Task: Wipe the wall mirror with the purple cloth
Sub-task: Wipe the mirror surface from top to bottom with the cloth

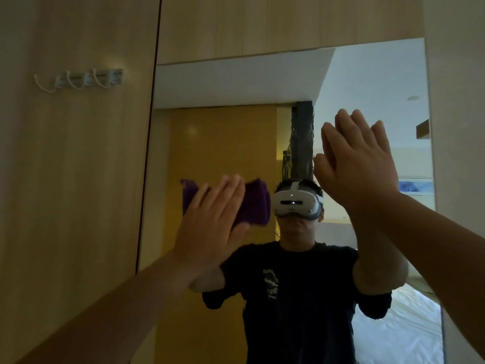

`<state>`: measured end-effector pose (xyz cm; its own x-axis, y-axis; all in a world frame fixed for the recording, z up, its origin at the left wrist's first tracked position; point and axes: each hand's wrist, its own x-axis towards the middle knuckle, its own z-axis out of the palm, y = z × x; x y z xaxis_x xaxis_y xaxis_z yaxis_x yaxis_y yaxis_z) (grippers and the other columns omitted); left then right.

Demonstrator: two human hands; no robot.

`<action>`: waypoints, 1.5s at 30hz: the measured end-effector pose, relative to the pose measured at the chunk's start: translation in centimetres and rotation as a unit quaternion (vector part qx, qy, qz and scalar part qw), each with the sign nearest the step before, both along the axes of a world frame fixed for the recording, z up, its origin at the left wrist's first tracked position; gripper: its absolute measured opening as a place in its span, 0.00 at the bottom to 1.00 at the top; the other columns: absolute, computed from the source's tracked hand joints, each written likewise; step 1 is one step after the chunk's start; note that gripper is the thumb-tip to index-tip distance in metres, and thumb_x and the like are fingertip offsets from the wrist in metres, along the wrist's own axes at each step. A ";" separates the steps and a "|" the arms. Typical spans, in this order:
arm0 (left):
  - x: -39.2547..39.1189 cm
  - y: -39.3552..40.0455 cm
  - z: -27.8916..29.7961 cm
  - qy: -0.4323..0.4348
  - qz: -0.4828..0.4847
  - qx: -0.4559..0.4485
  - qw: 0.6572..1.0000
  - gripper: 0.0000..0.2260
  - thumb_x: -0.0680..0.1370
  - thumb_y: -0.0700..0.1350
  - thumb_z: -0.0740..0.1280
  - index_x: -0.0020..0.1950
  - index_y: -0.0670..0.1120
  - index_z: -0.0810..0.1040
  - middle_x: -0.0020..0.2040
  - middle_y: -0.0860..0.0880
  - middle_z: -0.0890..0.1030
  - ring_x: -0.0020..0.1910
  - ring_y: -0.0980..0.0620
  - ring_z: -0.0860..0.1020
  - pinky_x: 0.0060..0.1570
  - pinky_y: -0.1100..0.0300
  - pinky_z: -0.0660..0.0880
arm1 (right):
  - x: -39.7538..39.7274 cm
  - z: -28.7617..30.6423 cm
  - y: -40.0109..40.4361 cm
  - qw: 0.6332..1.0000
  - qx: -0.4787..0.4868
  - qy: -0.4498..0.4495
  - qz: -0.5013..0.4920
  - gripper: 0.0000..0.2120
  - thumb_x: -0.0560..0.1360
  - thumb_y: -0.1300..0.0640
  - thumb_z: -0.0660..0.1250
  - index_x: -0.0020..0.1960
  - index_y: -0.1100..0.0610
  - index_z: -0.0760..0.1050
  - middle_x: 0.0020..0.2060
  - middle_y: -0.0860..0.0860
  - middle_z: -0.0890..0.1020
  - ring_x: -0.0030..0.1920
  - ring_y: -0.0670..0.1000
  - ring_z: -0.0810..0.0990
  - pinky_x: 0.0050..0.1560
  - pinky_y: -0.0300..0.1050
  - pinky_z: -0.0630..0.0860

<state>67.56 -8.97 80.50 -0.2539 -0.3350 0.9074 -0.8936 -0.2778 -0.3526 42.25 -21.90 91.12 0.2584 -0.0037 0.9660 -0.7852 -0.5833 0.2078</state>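
Note:
A tall wall mirror fills the middle of the head view, set between wooden panels. My left hand lies flat with fingers together, pressing a folded purple cloth against the glass in the mirror's left-middle area. The cloth shows past my fingertips on both sides. My right hand is flat against the mirror higher up on the right, fingers straight, holding nothing. Its reflection meets it at the glass. The mirror shows a person in a dark T-shirt with a white headset.
A wooden wall panel stands left of the mirror with a row of white hooks on it. Wooden panelling runs above the mirror. A pale wall strip borders its right edge. The reflection shows a yellow door and a white bed.

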 end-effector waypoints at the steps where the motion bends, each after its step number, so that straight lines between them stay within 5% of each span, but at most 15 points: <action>1: 0.3 0.0 -2.3 -0.011 -0.003 -0.009 1.000 0.29 0.85 0.59 0.47 0.79 0.41 0.61 0.80 0.44 0.60 0.79 0.45 0.58 0.74 0.41 0.59 | 0.0 0.0 0.0 1.000 -0.001 0.000 -0.001 0.27 0.80 0.43 0.51 0.74 0.56 0.64 0.76 0.59 0.62 0.78 0.61 0.55 0.77 0.64 0.51; 9: 1.2 0.1 -7.4 -0.043 0.018 -0.031 0.998 0.26 0.83 0.56 0.58 0.75 0.42 0.66 0.76 0.44 0.67 0.74 0.41 0.67 0.71 0.41 0.65 | -0.8 -0.1 0.4 0.999 0.008 0.006 0.049 0.27 0.80 0.44 0.51 0.75 0.56 0.63 0.77 0.59 0.62 0.79 0.61 0.54 0.78 0.64 0.50; 15: 1.7 0.3 -5.1 -0.118 -0.022 -0.063 0.991 0.23 0.80 0.50 0.68 0.71 0.42 0.69 0.63 0.44 0.75 0.57 0.42 0.78 0.55 0.47 0.73 | -5.9 -0.8 -1.0 1.000 0.022 -0.008 0.001 0.28 0.81 0.43 0.49 0.76 0.56 0.60 0.78 0.59 0.59 0.79 0.60 0.53 0.78 0.64 0.50; 20: -0.7 -0.1 4.1 -0.073 -0.058 -0.114 0.989 0.19 0.83 0.50 0.60 0.67 0.39 0.74 0.57 0.40 0.79 0.51 0.40 0.78 0.49 0.45 0.75 | -6.4 -1.0 -2.1 0.999 0.023 0.004 -0.040 0.29 0.81 0.41 0.47 0.76 0.57 0.60 0.77 0.59 0.60 0.79 0.60 0.54 0.77 0.63 0.53; 27: -7.8 -2.5 22.8 0.027 -0.042 -0.164 0.985 0.20 0.83 0.50 0.58 0.74 0.45 0.67 0.65 0.42 0.73 0.62 0.42 0.72 0.60 0.49 0.69 | -6.2 -1.1 -2.5 0.999 0.009 -0.004 -0.032 0.31 0.82 0.40 0.45 0.79 0.57 0.58 0.79 0.58 0.58 0.80 0.59 0.51 0.79 0.61 0.48; 31: -10.9 -4.5 27.8 0.033 -0.009 -0.126 0.991 0.22 0.84 0.51 0.56 0.77 0.46 0.62 0.71 0.44 0.69 0.67 0.42 0.68 0.62 0.49 0.66 | -6.2 -1.1 -3.1 1.000 -0.005 -0.011 -0.027 0.31 0.82 0.40 0.46 0.79 0.57 0.59 0.79 0.58 0.59 0.80 0.60 0.52 0.78 0.61 0.49; 37: -11.3 -5.4 25.9 0.034 -0.015 -0.058 0.998 0.26 0.85 0.54 0.48 0.81 0.46 0.51 0.81 0.47 0.53 0.80 0.48 0.52 0.76 0.49 0.51 | -6.2 -1.0 -3.0 0.999 -0.004 -0.006 -0.038 0.32 0.81 0.39 0.45 0.77 0.57 0.60 0.78 0.58 0.61 0.79 0.61 0.55 0.77 0.63 0.53; 45: -9.5 -5.2 14.4 -0.004 -0.028 -0.043 0.999 0.26 0.85 0.56 0.48 0.80 0.46 0.55 0.81 0.47 0.57 0.79 0.49 0.55 0.76 0.50 0.49 | -6.3 -1.0 -2.7 1.000 -0.003 -0.007 -0.017 0.30 0.81 0.40 0.47 0.76 0.57 0.63 0.78 0.58 0.62 0.79 0.60 0.55 0.77 0.63 0.53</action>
<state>58.01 -14.13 94.92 -0.2781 -0.2410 0.9298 -0.9054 -0.2574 -0.3375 35.93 -24.59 90.11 0.2449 -0.0063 0.9695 -0.8075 -0.5548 0.2003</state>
